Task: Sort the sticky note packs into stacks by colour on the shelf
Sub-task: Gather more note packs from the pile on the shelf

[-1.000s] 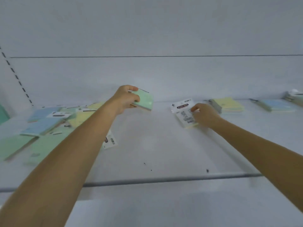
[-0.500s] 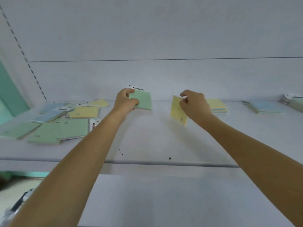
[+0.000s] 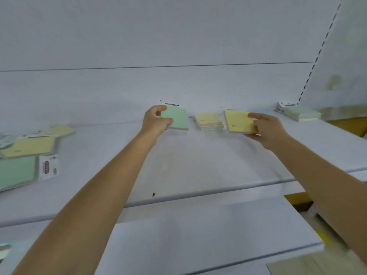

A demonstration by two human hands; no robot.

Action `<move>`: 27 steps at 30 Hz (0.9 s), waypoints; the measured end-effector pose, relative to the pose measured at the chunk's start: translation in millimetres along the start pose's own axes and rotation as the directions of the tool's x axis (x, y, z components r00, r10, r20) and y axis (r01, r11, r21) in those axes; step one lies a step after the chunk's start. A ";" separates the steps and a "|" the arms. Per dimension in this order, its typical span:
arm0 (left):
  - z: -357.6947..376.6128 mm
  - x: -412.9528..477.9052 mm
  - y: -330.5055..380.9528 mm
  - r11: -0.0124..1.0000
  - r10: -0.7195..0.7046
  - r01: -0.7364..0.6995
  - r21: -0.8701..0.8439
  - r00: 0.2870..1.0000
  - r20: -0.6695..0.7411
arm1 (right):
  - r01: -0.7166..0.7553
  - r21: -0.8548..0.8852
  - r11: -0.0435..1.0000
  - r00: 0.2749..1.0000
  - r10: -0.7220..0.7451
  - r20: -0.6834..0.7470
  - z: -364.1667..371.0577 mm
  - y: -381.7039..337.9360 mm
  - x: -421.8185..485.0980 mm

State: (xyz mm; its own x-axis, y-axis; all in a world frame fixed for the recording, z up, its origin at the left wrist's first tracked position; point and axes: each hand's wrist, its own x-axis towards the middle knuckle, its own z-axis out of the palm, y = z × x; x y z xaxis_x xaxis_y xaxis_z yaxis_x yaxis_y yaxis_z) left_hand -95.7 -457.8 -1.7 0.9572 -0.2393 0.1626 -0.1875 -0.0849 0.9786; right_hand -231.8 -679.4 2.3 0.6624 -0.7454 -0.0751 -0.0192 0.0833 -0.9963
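Observation:
My left hand grips a green sticky note pack above the back of the white shelf. A yellow pack is held by my right hand, thumb on top and fingers underneath, just right of a yellow stack that lies between the two hands. Farther right at the back sits a pale green stack. Unsorted packs lie at the left: yellow ones and a green one with a white label card.
The shelf's rounded front rail runs across below my forearms, with a lower shelf beneath it. A slotted upright rises at the right. Yellow-brown boxes sit beyond the shelf's right end.
My view has swung to the right. The right hand has carried the yellow pack rightwards, past the yellow stack, and turned it flat. The left hand still holds the green pack.

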 end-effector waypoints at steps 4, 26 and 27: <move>12.0 8.9 0.7 1.000 0.007 -0.007 -0.003 0.999 -0.049 | 0.076 -0.082 0.994 0.997 -0.077 -0.005 9.6 -9.3 26.8; 78.4 33.1 34.5 0.996 0.065 -0.069 -0.055 0.996 -0.058 | 0.578 -0.656 0.485 0.812 -0.419 0.405 -3.2 -1.8 93.0; 100.7 36.4 39.9 0.996 0.065 -0.066 -0.067 0.998 -0.023 | 0.589 -0.671 0.451 0.803 -0.422 0.421 -26.1 -2.4 94.6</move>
State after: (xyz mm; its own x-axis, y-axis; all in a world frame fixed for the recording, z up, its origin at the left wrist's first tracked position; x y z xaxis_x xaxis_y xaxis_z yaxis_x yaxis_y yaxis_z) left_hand -90.6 -567.3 30.6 0.9478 -0.2221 0.2287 -0.2354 -0.0037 0.9719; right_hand -188.6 -767.3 -3.4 0.8553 -0.3553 0.3772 -0.1215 -0.8451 -0.5206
